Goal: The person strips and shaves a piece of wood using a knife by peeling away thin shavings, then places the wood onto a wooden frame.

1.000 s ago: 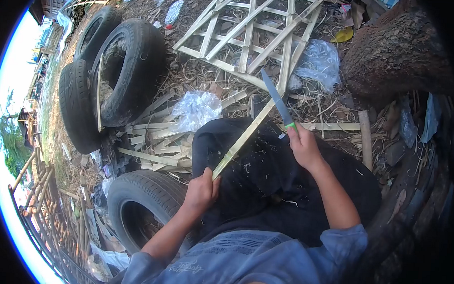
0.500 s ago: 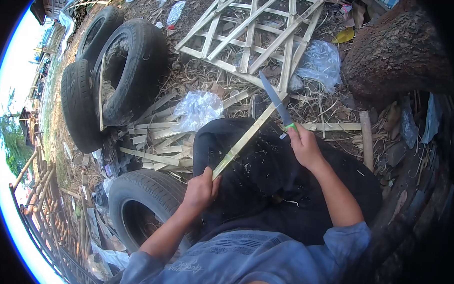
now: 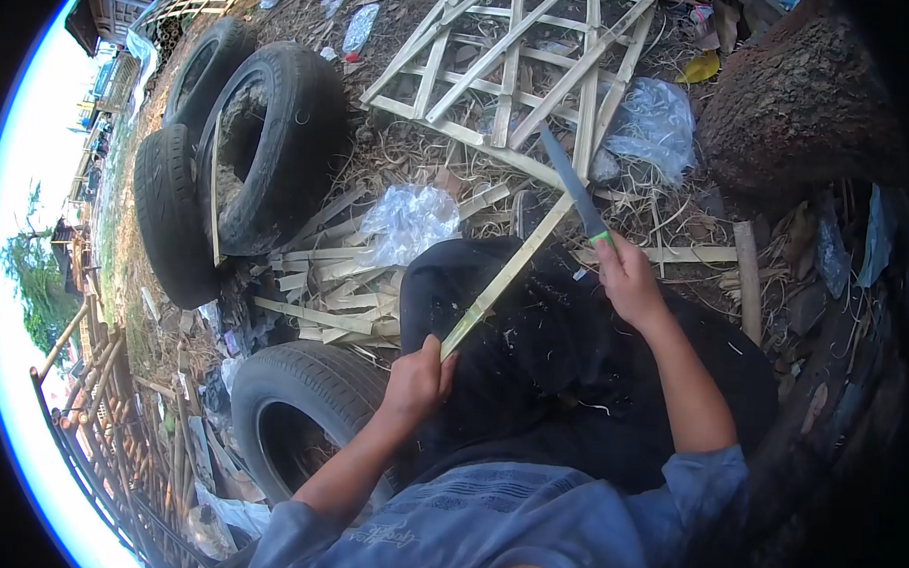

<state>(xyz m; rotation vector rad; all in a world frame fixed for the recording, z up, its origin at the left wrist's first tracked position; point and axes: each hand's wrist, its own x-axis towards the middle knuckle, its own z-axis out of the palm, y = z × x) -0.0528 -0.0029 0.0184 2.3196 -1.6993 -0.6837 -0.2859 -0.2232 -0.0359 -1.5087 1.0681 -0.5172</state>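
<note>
My left hand is closed round the near end of a flat bamboo strip, which slants up and away across my dark trousers. In my right hand is a knife, gripped by its green handle with the blade pointing up and to the left. The blade lies close to the strip's far end; whether they touch I cannot tell. Beyond them a lattice panel of crossed bamboo strips rests on the ground.
Old tyres stand at the left, and another tyre lies beside my left arm. Loose bamboo strips and a clear plastic bag are heaped left of my knee. A thick tree trunk rises at the right.
The whole view has shifted slightly right and down. Both hands keep their grips, and the knife and strip hold nearly the same positions relative to each other.
</note>
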